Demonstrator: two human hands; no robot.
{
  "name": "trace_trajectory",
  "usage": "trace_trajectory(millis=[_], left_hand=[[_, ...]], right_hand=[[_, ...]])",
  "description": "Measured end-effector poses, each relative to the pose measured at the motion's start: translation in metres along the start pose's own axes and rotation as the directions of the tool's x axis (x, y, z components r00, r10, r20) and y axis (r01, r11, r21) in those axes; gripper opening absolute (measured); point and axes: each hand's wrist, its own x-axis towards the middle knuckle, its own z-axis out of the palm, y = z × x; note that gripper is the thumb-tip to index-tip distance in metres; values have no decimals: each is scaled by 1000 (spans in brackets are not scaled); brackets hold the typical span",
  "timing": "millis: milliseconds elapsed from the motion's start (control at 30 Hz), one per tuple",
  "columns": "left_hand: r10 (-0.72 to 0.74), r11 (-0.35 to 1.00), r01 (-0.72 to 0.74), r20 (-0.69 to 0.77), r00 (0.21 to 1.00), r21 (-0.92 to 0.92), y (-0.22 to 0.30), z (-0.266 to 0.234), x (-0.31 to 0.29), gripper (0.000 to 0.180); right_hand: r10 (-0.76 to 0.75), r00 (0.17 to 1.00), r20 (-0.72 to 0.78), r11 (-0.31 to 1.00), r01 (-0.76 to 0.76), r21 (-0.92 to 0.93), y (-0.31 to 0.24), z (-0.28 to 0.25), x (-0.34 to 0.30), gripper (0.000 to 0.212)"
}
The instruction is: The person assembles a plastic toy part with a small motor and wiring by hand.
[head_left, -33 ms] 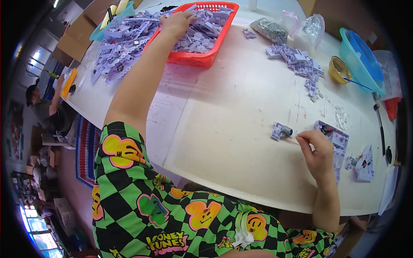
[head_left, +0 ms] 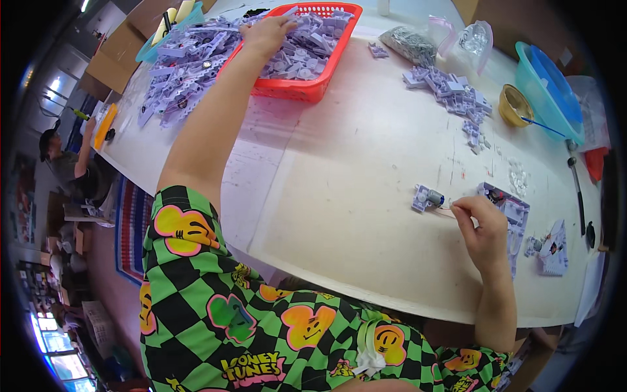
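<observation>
Lilac parts point(head_left: 297, 55) half-hiding left hand's point(head_left: 266, 32) fingertips in basket point(head_left: 307, 88)

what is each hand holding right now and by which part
The right hand pinches one end of a thin stick or tool whose other end meets the small lilac part on the table. The left hand lies on lilac pieces in the red basket; its grip cannot be told.

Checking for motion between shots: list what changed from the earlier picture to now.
Nothing visibly changed. The left hand still reaches into the red basket of lilac parts, and the right hand still pinches a thin stick beside the small lilac part on the table.
</observation>
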Motion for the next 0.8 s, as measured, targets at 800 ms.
trace_trajectory(millis=[800], left_hand=[[108, 182, -357, -343, 933, -916, 24, -36, -44, 33]], right_hand=[[63, 986, -153, 993, -47, 105, 1, -9, 4, 10]])
